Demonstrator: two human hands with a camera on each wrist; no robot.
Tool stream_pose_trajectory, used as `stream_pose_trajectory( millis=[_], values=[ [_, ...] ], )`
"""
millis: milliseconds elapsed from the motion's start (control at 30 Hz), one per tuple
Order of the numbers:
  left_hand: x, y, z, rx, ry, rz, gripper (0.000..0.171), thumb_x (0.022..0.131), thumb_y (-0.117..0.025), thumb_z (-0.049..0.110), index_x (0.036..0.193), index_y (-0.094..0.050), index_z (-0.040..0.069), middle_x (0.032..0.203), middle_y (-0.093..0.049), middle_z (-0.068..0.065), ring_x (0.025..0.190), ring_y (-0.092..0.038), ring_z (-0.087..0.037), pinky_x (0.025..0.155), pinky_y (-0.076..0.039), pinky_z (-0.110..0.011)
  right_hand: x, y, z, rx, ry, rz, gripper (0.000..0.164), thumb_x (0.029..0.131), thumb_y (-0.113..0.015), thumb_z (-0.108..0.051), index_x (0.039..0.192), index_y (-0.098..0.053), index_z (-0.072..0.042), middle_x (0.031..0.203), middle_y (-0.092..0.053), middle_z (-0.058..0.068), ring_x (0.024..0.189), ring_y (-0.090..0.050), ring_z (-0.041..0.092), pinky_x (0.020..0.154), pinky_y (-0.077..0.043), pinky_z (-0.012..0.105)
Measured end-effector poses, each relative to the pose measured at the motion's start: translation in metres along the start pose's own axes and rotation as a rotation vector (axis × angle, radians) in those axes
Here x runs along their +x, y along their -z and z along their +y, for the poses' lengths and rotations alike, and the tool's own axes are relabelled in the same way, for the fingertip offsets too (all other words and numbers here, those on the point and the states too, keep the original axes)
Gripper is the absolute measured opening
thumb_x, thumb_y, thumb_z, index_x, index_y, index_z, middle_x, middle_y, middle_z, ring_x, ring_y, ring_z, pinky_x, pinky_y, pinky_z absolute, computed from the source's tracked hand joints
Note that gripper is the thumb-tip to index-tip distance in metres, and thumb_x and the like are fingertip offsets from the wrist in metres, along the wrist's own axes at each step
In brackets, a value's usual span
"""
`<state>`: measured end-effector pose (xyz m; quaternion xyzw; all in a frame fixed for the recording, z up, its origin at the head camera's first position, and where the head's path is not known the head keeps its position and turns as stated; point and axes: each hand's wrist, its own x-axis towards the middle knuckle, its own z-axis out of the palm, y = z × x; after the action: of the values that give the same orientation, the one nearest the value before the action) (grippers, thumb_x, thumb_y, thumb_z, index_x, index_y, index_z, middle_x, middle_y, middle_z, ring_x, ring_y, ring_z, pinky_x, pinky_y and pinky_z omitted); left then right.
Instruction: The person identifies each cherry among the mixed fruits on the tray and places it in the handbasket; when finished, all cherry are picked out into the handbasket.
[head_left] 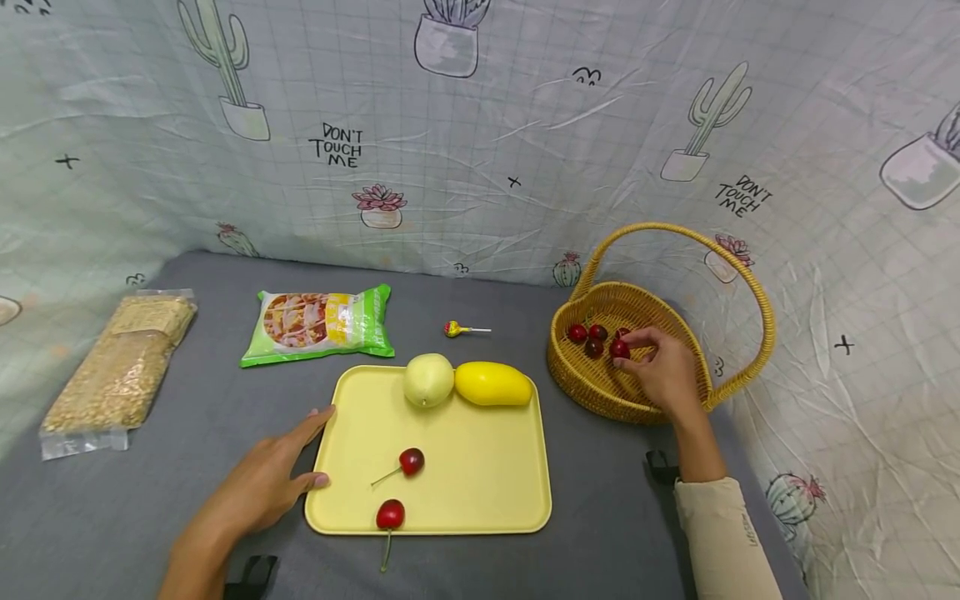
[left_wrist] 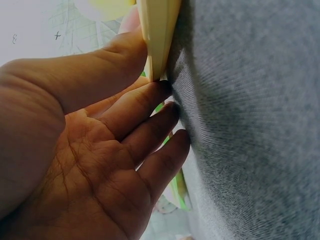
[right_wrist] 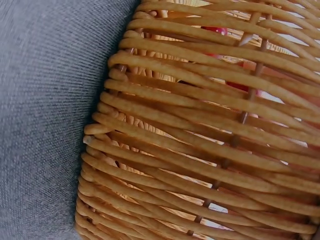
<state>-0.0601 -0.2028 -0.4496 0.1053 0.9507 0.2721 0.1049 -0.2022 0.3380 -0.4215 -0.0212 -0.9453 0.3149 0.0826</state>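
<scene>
Inside the wicker basket (head_left: 600,400), my right hand (head_left: 663,371) pinches a dark red cherry (head_left: 620,348) between thumb and fingertips. Several more cherries (head_left: 594,347) lie beside it on the basket floor. The basket wall (right_wrist: 200,120) hides most of that hand in the right wrist view. At the left edge of the yellow tray (head_left: 480,467), my left hand (head_left: 258,483) rests with thumb and forefinger spread along the rim; its other fingers reach down to the cloth in the left wrist view. On the tray are a stemmed cherry (head_left: 412,461), another cherry (head_left: 390,514) near the front rim, a pale green round fruit (head_left: 428,381) and a yellow mango (head_left: 492,384).
Behind the tray lie a green food packet (head_left: 318,323) and a lollipop (head_left: 452,329). A clear bag of grains (head_left: 123,367) lies at far left. The basket's tall handle (head_left: 765,317) arches beyond my right hand. A patterned curtain (head_left: 480,150) hangs behind the grey cloth surface (head_left: 600,500).
</scene>
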Motion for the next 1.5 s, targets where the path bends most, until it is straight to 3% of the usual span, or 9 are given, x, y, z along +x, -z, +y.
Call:
stream_pose_trajectory(
  millis=[300, 533, 767, 933, 1100, 1300, 1500],
  values=[
    [0.000, 0.001, 0.000, -0.009, -0.001, -0.009, 0.092, 0.089, -0.086, 0.023, 0.166, -0.036, 0.010, 0.161, -0.042, -0.035, 0.132, -0.058, -0.058, 0.100, -0.052, -0.070, 0.002, -0.003, 0.001, -0.087, -0.022, -0.152, 0.027, 0.092, -0.086, -0.018, 0.115, -0.076, -0.010, 0.118, -0.074, 0.017, 0.078, -0.063, 0.026, 0.066, -0.050, 0.036],
    [-0.001, 0.002, 0.001, -0.014, -0.007, -0.008, 0.092, 0.089, -0.086, 0.022, 0.166, -0.036, 0.010, 0.161, -0.043, -0.035, 0.132, -0.058, -0.058, 0.100, -0.052, -0.070, 0.003, -0.004, -0.003, -0.164, -0.032, -0.207, 0.024, 0.093, -0.085, -0.022, 0.114, -0.076, -0.013, 0.113, -0.079, 0.012, 0.104, -0.067, 0.036, 0.091, -0.053, 0.056],
    [-0.001, 0.002, 0.001, -0.012, -0.003, -0.013, 0.093, 0.089, -0.086, 0.022, 0.166, -0.036, 0.009, 0.160, -0.043, -0.036, 0.132, -0.058, -0.058, 0.100, -0.052, -0.070, 0.002, -0.005, -0.002, -0.174, -0.038, -0.211, 0.029, 0.093, -0.085, -0.025, 0.117, -0.075, -0.012, 0.114, -0.078, 0.012, 0.108, -0.066, 0.038, 0.093, -0.052, 0.057],
    [0.000, 0.002, 0.001, -0.013, 0.004, -0.018, 0.093, 0.089, -0.086, 0.023, 0.166, -0.035, 0.009, 0.160, -0.042, -0.036, 0.132, -0.058, -0.058, 0.100, -0.052, -0.070, 0.000, -0.006, -0.002, -0.127, 0.017, -0.104, 0.033, 0.093, -0.086, -0.025, 0.118, -0.075, -0.008, 0.115, -0.077, 0.016, 0.092, -0.067, 0.032, 0.079, -0.055, 0.046],
    [0.000, 0.002, 0.001, -0.010, 0.009, -0.017, 0.092, 0.090, -0.086, 0.024, 0.166, -0.036, 0.010, 0.161, -0.042, -0.035, 0.133, -0.057, -0.058, 0.101, -0.051, -0.070, -0.003, -0.009, -0.003, -0.046, 0.142, 0.115, 0.028, 0.091, -0.088, -0.020, 0.114, -0.078, -0.008, 0.108, -0.079, 0.013, 0.070, -0.058, 0.017, 0.059, -0.046, 0.025],
    [0.000, 0.002, 0.001, -0.013, 0.001, -0.014, 0.092, 0.090, -0.086, 0.023, 0.166, -0.036, 0.010, 0.161, -0.042, -0.035, 0.133, -0.058, -0.058, 0.101, -0.052, -0.070, -0.007, -0.014, -0.008, 0.118, 0.350, 0.386, 0.024, 0.085, -0.092, -0.012, 0.105, -0.080, -0.005, 0.097, -0.077, 0.010, 0.064, -0.051, 0.009, 0.060, -0.039, 0.012],
    [0.000, 0.001, -0.001, -0.017, -0.005, -0.011, 0.092, 0.089, -0.086, 0.023, 0.166, -0.036, 0.010, 0.161, -0.042, -0.035, 0.132, -0.058, -0.058, 0.099, -0.052, -0.069, -0.021, -0.016, -0.036, 0.193, 0.505, 0.463, 0.028, 0.076, -0.097, -0.009, 0.100, -0.082, -0.007, 0.090, -0.077, 0.009, 0.061, -0.054, 0.016, 0.059, -0.043, 0.015]
  ],
)
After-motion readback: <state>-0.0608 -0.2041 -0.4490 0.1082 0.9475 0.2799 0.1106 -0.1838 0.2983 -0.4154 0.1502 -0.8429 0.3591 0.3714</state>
